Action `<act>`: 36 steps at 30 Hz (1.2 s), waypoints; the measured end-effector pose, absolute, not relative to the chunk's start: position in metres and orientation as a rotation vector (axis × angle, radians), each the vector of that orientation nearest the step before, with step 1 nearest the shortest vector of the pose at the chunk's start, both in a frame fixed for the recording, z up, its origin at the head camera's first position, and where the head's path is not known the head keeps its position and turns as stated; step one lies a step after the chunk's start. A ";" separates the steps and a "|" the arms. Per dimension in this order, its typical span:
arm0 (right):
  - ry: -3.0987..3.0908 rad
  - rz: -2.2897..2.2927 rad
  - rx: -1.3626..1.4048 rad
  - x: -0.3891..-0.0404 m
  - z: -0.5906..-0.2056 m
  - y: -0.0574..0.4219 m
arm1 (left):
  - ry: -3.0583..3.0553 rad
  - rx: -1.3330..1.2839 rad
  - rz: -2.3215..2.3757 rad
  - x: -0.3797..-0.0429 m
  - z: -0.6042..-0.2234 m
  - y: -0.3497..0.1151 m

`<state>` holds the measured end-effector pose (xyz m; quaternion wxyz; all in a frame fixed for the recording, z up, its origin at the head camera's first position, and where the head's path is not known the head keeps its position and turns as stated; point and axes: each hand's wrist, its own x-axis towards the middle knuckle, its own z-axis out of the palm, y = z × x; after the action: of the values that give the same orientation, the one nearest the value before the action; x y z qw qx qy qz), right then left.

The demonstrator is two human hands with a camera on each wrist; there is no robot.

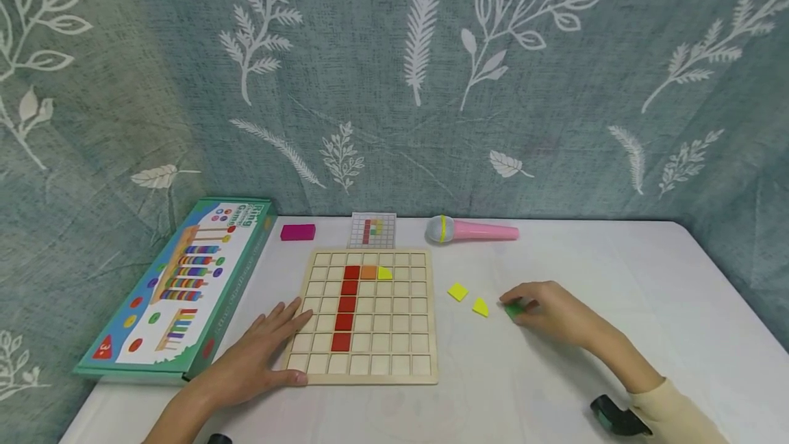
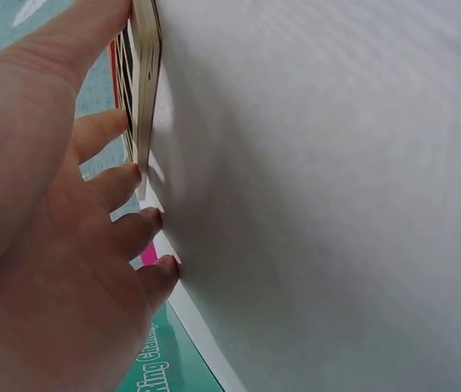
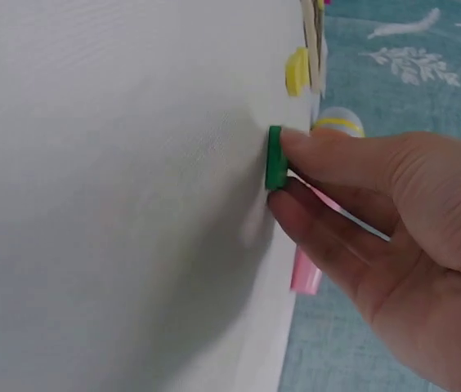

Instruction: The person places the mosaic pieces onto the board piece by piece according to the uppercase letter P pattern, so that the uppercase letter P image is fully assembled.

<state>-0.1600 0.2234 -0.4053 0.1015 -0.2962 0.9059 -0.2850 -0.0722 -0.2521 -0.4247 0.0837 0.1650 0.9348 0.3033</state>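
A square wooden grid board lies flat on the white table. On it are a column of several red square tiles, an orange square tile and a yellow quarter-round tile. My left hand rests with spread fingers at the board's left edge, thumb at the near corner. To the right of the board, my right hand pinches a green tile between thumb and fingers, low over the table. Between that hand and the board lie a yellow square tile and another yellow quarter-round tile.
Behind the board stands a pattern card with a coloured grid, beside a magenta block. A pink toy microphone lies at the back. At the left is a large green game box; a patterned curtain hangs behind.
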 end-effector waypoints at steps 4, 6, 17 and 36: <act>2.708 -0.826 -0.891 -0.158 -0.404 0.224 | 2.790 0.498 0.905 -0.072 -0.425 -0.252; 2.729 -0.812 -0.909 -0.158 -0.403 0.223 | 2.791 0.503 0.903 -0.072 -0.425 -0.252; 2.746 -0.798 -0.972 -0.166 -0.388 0.212 | 2.786 0.482 0.895 -0.071 -0.421 -0.251; 2.592 -0.933 -1.135 -0.185 -0.387 0.137 | 2.782 0.471 0.894 -0.072 -0.419 -0.250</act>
<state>-0.1847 0.1371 -0.3873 0.0809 -0.3798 0.8671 -0.3121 -0.0717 -0.2504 -0.4195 0.0909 0.1585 0.9361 0.3007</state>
